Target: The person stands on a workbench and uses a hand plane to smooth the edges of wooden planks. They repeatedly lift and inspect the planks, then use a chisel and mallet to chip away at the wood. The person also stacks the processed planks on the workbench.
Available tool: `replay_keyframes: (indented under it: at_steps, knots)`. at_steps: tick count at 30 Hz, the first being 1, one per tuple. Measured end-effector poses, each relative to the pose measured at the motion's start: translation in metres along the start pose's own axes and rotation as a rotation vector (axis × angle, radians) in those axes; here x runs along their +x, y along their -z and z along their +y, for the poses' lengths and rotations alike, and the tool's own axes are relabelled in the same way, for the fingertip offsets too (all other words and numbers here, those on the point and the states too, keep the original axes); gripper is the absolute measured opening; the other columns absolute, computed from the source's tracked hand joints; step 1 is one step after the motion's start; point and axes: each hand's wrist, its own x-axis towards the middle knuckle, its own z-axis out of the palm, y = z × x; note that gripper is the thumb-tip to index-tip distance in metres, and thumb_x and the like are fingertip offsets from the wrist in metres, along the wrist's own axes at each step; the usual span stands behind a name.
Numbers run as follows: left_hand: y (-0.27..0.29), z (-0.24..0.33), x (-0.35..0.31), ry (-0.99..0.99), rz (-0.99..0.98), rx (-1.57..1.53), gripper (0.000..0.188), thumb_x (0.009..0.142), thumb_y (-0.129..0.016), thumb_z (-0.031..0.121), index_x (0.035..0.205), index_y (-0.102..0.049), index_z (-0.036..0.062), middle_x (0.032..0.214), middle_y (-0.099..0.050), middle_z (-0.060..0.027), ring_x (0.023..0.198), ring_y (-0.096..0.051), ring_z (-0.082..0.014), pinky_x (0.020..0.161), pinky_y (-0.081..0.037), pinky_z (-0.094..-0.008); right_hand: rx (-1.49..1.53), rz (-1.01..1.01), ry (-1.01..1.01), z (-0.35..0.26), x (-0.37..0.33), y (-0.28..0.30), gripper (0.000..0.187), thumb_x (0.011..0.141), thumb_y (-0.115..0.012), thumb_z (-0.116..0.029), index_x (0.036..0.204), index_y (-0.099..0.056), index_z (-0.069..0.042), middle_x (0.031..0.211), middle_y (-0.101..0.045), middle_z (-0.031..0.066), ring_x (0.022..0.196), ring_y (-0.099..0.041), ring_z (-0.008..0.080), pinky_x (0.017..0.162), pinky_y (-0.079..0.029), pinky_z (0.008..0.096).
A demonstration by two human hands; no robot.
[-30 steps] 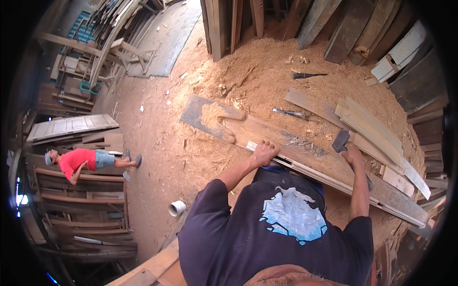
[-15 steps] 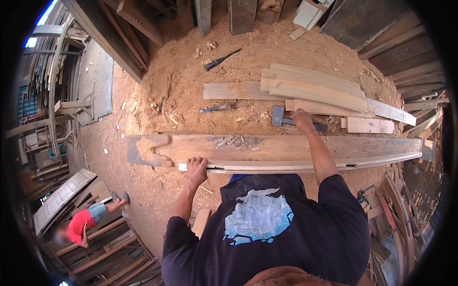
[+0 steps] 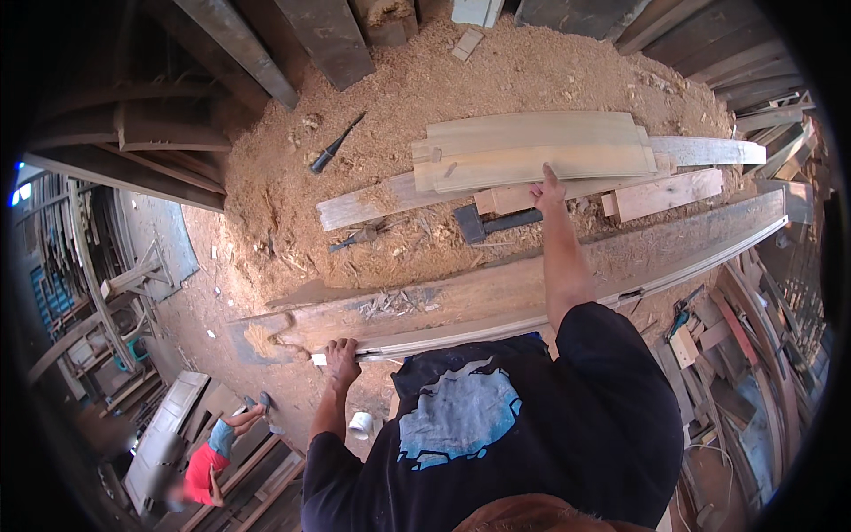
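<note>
The left hand [image 3: 340, 357] closes its grip on the near edge of a long wooden plank [image 3: 496, 293], which lies across the sawdust [image 3: 425, 97] in front of the person. The right hand [image 3: 549, 191] reaches further, fingers open and resting on a stack of lighter boards [image 3: 532, 151], just beside a hammer [image 3: 492, 222].

We see floor [image 3: 496, 80] buried under thick sawdust, bare packed earth toward left. Dark heavy beams [image 3: 266, 53] lean in along top edge. Stacked timber and offcuts [image 3: 753, 355] crowd right side. Wooden frames and racks [image 3: 106, 293] stand at left, daylight showing blue at far left rim. Below left, person in red shirt [image 3: 206, 465] bends over boards.
</note>
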Motion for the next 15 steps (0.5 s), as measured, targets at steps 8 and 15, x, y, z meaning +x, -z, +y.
replay_keyframes:
  at_steps: [8, 15]
  knots:
    - [0.004, 0.005, 0.0, 0.029, 0.014, 0.008, 0.044, 0.067, -0.068, -0.001, 0.108, -0.065, 0.0111, 0.108, -0.064, -0.0135, 0.106, -0.055, -0.039, 0.093, -0.04, -0.0508, 0.143, 0.03, -0.108, 0.002, 0.019, -0.016, 0.047, 0.077, -0.086, -0.049, 0.108, -0.061, -0.024, 0.079, -0.053, 0.0034, 0.057, -0.04, 0.0175, 0.056, -0.041, 0.0332]
    - [0.005, 0.004, -0.003, 0.06, 0.011, 0.012, 0.043, 0.069, -0.068, 0.0, 0.11, -0.065, 0.0108, 0.113, -0.064, -0.0141, 0.107, -0.055, -0.0391, 0.094, -0.042, -0.0502, 0.135, 0.036, -0.031, -0.014, 0.007, -0.024, 0.044, 0.077, -0.087, -0.035, 0.112, -0.065, -0.021, 0.107, -0.063, -0.0005, 0.1, -0.054, 0.0229, 0.082, -0.047, 0.0464]
